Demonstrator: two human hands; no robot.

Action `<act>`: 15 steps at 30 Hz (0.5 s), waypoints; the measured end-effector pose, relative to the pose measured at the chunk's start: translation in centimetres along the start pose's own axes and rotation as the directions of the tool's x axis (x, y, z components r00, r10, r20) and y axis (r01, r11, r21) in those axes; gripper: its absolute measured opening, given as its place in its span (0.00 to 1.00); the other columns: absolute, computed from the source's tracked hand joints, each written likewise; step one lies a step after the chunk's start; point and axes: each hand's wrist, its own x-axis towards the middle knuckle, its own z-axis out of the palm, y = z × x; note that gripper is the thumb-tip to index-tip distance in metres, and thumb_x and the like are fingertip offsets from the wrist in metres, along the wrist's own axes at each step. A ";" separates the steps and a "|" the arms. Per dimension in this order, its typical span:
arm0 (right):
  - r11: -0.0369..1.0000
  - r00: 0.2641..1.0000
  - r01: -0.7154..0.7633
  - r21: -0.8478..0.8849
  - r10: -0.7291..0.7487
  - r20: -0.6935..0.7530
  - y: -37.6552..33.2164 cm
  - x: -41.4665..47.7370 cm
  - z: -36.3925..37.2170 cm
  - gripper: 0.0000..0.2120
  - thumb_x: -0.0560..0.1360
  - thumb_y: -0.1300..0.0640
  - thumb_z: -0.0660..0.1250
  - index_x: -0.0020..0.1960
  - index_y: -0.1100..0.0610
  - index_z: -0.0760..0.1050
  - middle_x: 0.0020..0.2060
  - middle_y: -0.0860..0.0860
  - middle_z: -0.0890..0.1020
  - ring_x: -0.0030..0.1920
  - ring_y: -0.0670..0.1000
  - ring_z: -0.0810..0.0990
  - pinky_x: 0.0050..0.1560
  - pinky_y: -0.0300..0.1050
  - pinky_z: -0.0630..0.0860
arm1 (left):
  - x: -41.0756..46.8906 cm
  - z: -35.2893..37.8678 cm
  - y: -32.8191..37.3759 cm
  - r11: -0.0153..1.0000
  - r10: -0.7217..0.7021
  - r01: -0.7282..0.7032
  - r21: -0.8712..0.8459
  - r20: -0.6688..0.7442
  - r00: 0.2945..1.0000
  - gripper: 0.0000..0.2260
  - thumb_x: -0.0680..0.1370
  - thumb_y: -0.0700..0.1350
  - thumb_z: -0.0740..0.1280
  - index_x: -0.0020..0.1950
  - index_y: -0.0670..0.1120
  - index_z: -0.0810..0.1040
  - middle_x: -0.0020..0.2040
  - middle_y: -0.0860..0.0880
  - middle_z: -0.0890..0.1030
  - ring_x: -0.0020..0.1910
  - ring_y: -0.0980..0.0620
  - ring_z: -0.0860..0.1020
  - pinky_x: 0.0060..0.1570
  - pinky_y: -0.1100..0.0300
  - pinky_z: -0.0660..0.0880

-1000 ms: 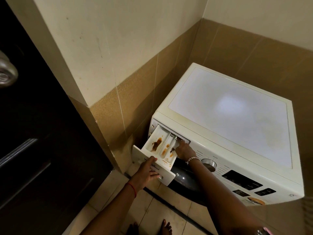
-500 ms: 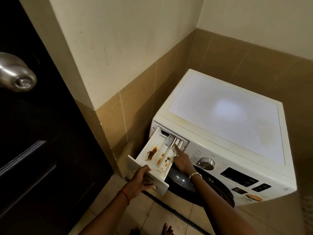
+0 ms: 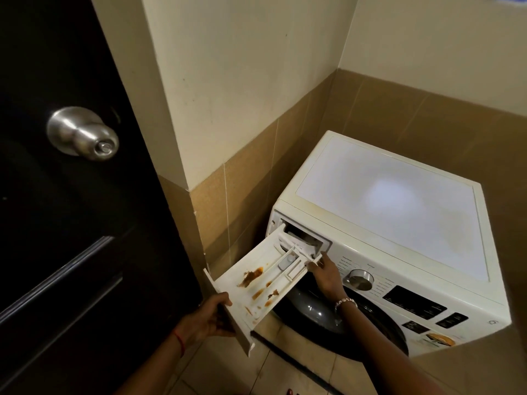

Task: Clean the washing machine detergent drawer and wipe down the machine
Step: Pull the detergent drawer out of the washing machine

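While the left hand [image 3: 205, 317] grips the front panel of the detergent drawer [image 3: 265, 277], thumb hooked over the panel's top edge and fingers curled behind it, we see the right hand [image 3: 325, 275] curled round the drawer's rear right corner, just in front of the washing machine [image 3: 385, 201]. The drawer juts out from the machine's upper left corner, tilted down toward us, its rear end at the mouth of the open slot [image 3: 305, 238] — we cannot tell whether it sits in the slot or is free of it. Brown stains [image 3: 252, 276] smear its white compartments, thickest in the wide one on the side away from the machine's dial [image 3: 361, 279]. That silver dial sits on the machine's front to the right of the slot, with a dark display panel [image 3: 413, 305] further right. Below the drawer bulges the machine's dark porthole door [image 3: 313, 312], which the right forearm crosses. A beaded bracelet [image 3: 346, 302] circles the right wrist, a red thread [image 3: 179, 339] the left. Left of the machine a wall corner projects, and beyond it stands a dark panelled door [image 3: 71, 223] with a round metal knob [image 3: 82, 134]. The machine's flat white top catches a soft glare. It stands tucked into a corner — cream walls above, a band of tan tiles [image 3: 251, 172] behind and to its left, pale floor tiles [image 3: 285, 372] under its front.
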 end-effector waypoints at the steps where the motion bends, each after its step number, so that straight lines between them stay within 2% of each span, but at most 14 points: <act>1: 1.000 1.000 0.000 0.004 0.000 -0.012 -0.1 -0.1 -0.2 0.10 0.75 0.60 0.64 0.54 0.64 0.74 0.46 0.56 0.81 0.45 0.54 0.77 0.40 0.40 0.70 | -0.2 -0.3 0.3 1.000 -0.003 0.003 0.016 0.012 1.000 0.18 0.76 0.42 0.61 0.64 0.39 0.66 0.57 0.35 0.75 0.53 0.36 0.77 0.38 0.50 0.81; 2: 1.000 1.000 0.003 0.017 -0.002 -0.021 -0.3 -0.1 -0.5 0.09 0.75 0.60 0.64 0.51 0.66 0.75 0.42 0.56 0.81 0.43 0.54 0.77 0.38 0.39 0.70 | -0.4 -0.5 0.7 1.000 -0.007 0.006 0.029 0.027 1.000 0.19 0.76 0.42 0.61 0.65 0.39 0.66 0.57 0.35 0.75 0.53 0.36 0.77 0.39 0.50 0.81; 4: 0.998 1.000 0.000 0.067 0.002 -0.030 -0.7 -0.1 -1.3 0.07 0.75 0.62 0.65 0.46 0.66 0.77 0.39 0.57 0.82 0.42 0.57 0.79 0.43 0.44 0.74 | -0.9 -0.7 1.7 0.998 -0.007 0.003 0.060 0.059 0.998 0.19 0.75 0.44 0.62 0.64 0.39 0.67 0.57 0.35 0.75 0.54 0.36 0.77 0.40 0.49 0.81; 6: 0.991 0.999 -0.026 0.134 0.029 -0.021 -1.1 -0.3 -2.3 0.06 0.74 0.64 0.65 0.40 0.63 0.79 0.39 0.60 0.83 0.45 0.61 0.81 0.50 0.51 0.76 | -1.2 -0.6 2.8 0.996 0.011 -0.018 0.086 0.087 0.996 0.23 0.69 0.47 0.66 0.62 0.41 0.68 0.56 0.37 0.76 0.54 0.36 0.77 0.40 0.49 0.80; 8: 0.968 0.997 -0.064 0.242 0.070 -0.015 -1.6 -0.7 -3.3 0.08 0.74 0.66 0.65 0.37 0.61 0.80 0.38 0.60 0.82 0.44 0.60 0.80 0.51 0.52 0.76 | -1.3 -0.2 4.3 0.990 0.029 -0.043 0.133 0.102 0.994 0.27 0.64 0.49 0.65 0.61 0.41 0.70 0.54 0.37 0.77 0.52 0.37 0.78 0.41 0.49 0.80; 10: 0.924 0.991 -0.102 0.368 0.125 -0.041 -2.1 -1.2 -4.7 0.06 0.73 0.67 0.66 0.39 0.64 0.80 0.39 0.61 0.81 0.41 0.56 0.78 0.45 0.44 0.77 | -1.2 0.7 5.9 0.977 0.034 -0.055 0.206 0.103 0.994 0.29 0.63 0.50 0.64 0.61 0.39 0.71 0.50 0.38 0.79 0.48 0.40 0.79 0.41 0.51 0.80; 12: 0.880 0.980 -0.132 0.457 0.186 -0.076 -2.9 -1.7 -6.3 0.04 0.73 0.67 0.66 0.46 0.67 0.79 0.38 0.60 0.80 0.37 0.53 0.77 0.32 0.35 0.77 | -1.0 1.9 7.7 0.960 0.030 -0.061 0.274 0.116 0.993 0.27 0.61 0.51 0.64 0.56 0.36 0.75 0.43 0.40 0.82 0.42 0.42 0.80 0.42 0.53 0.79; 14: 0.827 0.961 -0.151 0.542 0.250 -0.114 -3.1 -2.0 -7.9 0.05 0.73 0.67 0.66 0.49 0.65 0.78 0.36 0.57 0.80 0.35 0.51 0.78 0.23 0.33 0.72 | -0.6 3.2 9.4 0.942 0.035 -0.073 0.329 0.120 0.992 0.26 0.61 0.51 0.64 0.52 0.35 0.77 0.39 0.40 0.83 0.38 0.44 0.80 0.41 0.54 0.79; 15: 0.799 0.954 -0.149 0.582 0.272 -0.129 -3.0 -2.2 -9.0 0.06 0.73 0.67 0.66 0.49 0.63 0.78 0.35 0.56 0.81 0.36 0.51 0.78 0.23 0.34 0.72 | -0.3 4.3 10.2 0.935 0.048 -0.087 0.343 0.121 0.992 0.27 0.60 0.52 0.64 0.53 0.35 0.76 0.40 0.40 0.82 0.38 0.44 0.80 0.38 0.54 0.80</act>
